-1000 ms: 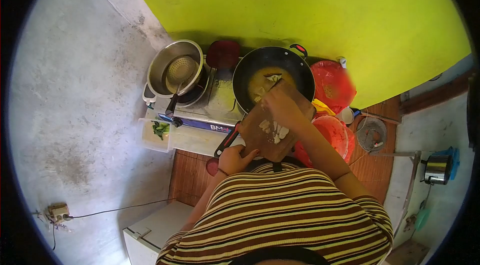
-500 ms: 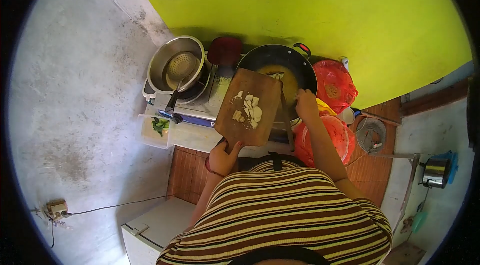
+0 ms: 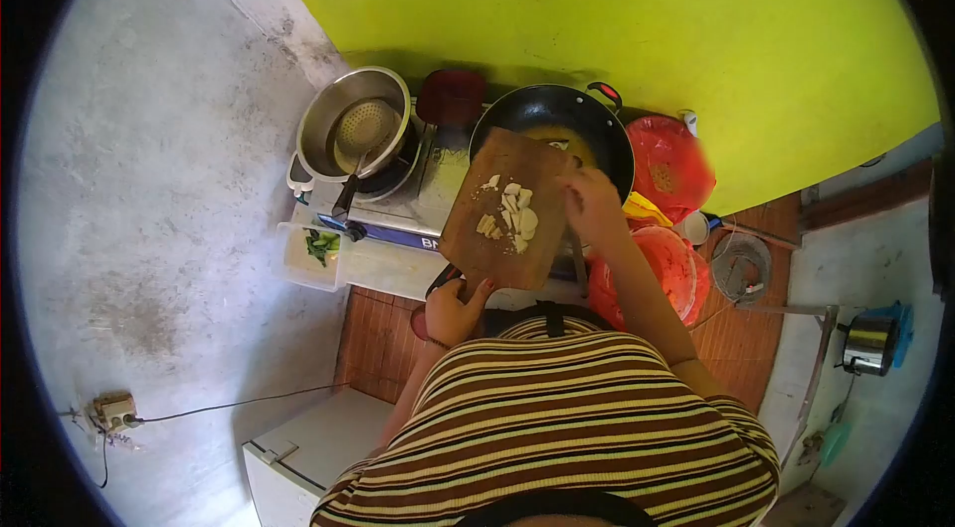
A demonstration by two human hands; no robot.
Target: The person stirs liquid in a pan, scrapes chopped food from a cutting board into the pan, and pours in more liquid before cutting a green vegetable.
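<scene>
My left hand (image 3: 457, 313) grips the near edge of a wooden cutting board (image 3: 487, 197), thumb on top. Pale sliced pieces (image 3: 520, 213) and small chopped bits lie on the board. The board is held over the stove, its far right part covering some of a black wok (image 3: 527, 109) with yellowish contents. My right hand (image 3: 594, 207) is at the board's right edge, over the wok's near right side, fingers bent together. What those fingers hold, if anything, is too small to make out.
A steel pot (image 3: 316, 139) with a perforated ladle (image 3: 366, 129) stands on the stove's left side. A clear container (image 3: 303, 266) holds green pieces. Red plastic bags (image 3: 686, 283) lie at the right. A steel pot (image 3: 869, 345) is far right.
My right hand has moved left and slightly nearer, from over the wok to the board's edge. The board has shifted slightly right with my left hand.
</scene>
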